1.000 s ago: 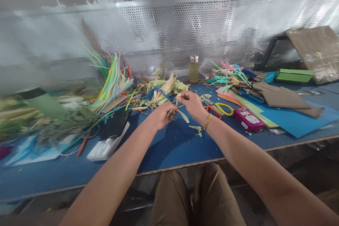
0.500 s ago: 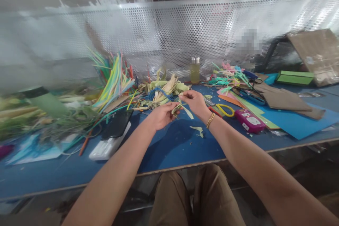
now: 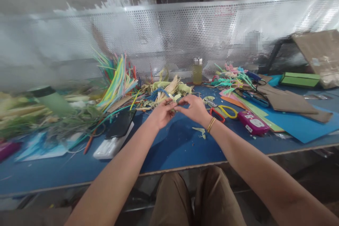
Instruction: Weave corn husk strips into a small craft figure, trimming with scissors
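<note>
My left hand (image 3: pixel 161 113) and my right hand (image 3: pixel 195 108) meet over the blue table (image 3: pixel 174 148), fingers pinched together on a small piece of pale green husk strip (image 3: pixel 176 99). Most of the strip is hidden between the fingers. A gold bracelet (image 3: pixel 211 124) sits on my right wrist. Just behind the hands lies a heap of dried husks with blue cord (image 3: pixel 164 91). A torn scrap of husk (image 3: pixel 200 131) lies on the table below my right wrist.
Coloured strips (image 3: pixel 116 81) fan out at the left, with a black phone (image 3: pixel 121 123) and white case (image 3: pixel 109 146) nearby. Yellow and red scissors (image 3: pixel 224 111), a pink device (image 3: pixel 251 122), a small bottle (image 3: pixel 197 71), card sheets and a green box (image 3: pixel 300 78) lie right. Perforated metal screen (image 3: pixel 185 39) behind.
My hands have closed together; the husk strip that hung loose below them is now gathered between the fingers. The view shifted slightly up and right.
</note>
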`<state>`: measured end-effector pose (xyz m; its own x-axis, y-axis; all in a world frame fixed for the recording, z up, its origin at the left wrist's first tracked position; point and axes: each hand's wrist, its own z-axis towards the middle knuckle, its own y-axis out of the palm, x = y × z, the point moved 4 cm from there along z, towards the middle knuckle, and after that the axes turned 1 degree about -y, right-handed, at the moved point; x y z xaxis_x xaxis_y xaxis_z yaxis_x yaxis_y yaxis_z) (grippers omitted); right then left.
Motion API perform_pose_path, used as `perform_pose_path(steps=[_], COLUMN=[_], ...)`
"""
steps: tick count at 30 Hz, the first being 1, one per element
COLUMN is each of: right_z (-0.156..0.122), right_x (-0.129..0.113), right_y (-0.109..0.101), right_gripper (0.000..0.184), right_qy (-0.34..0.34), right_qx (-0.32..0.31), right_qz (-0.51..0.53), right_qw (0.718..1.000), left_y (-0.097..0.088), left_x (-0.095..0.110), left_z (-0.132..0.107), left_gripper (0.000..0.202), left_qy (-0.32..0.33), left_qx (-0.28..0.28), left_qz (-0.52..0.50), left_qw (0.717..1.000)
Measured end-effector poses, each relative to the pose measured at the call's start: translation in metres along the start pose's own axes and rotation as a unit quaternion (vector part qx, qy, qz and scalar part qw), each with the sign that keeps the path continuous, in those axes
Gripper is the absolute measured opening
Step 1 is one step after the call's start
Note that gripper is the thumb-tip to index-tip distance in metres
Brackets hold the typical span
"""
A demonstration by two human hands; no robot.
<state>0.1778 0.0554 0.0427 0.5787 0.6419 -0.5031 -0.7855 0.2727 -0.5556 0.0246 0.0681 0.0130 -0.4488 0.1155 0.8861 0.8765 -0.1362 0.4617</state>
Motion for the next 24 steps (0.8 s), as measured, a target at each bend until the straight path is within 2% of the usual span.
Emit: perform_pose_path(steps=[2,5,9,13,16,19,24], right_z=[-0.001,0.000,0.002,0.003,0.004,0.005,0.006], right_x=[0.002,0.008,0.013,0.016,0.016,0.016,0.015], right_y=[0.007,0.011,0.010,0.007,0.003,0.001,0.002], right_gripper=[0.014,0.005,0.004,0.009,0.010,0.012,0.013], right_qy=[0.008,0.022,0.020,0.030,0.032,0.028,0.024], right_qx=[-0.019,-0.010,-0.001,-0.033,-0.041,-0.042,-0.051], right_qz=[0.009,0.048,0.092,0.092,0.065,0.068,0.089], right_qw=[1.000,0.999,0.996,0.995,0.997,0.996,0.994], left_y=[0.000,-0.001,0.000,0.000,0.001,0.005,0.006], left_x=[0.000,-0.001,0.005,0.019,0.029,0.028,0.021], left_z=[0.001,0.002,0.000,-0.006,-0.010,-0.011,-0.008], left_gripper=[0.039,0.039,0.043,0.052,0.037,0.016,0.021], left_qy=[0.013,0.043,0.120,0.216,0.269,0.270,0.235], left_qx=[0.004,0.008,0.001,0.037,0.050,-0.003,-0.020], left_qz=[0.012,0.047,0.135,0.269,0.350,0.390,0.354], left_qw=[1.000,0.998,0.984,0.938,0.896,0.880,0.905])
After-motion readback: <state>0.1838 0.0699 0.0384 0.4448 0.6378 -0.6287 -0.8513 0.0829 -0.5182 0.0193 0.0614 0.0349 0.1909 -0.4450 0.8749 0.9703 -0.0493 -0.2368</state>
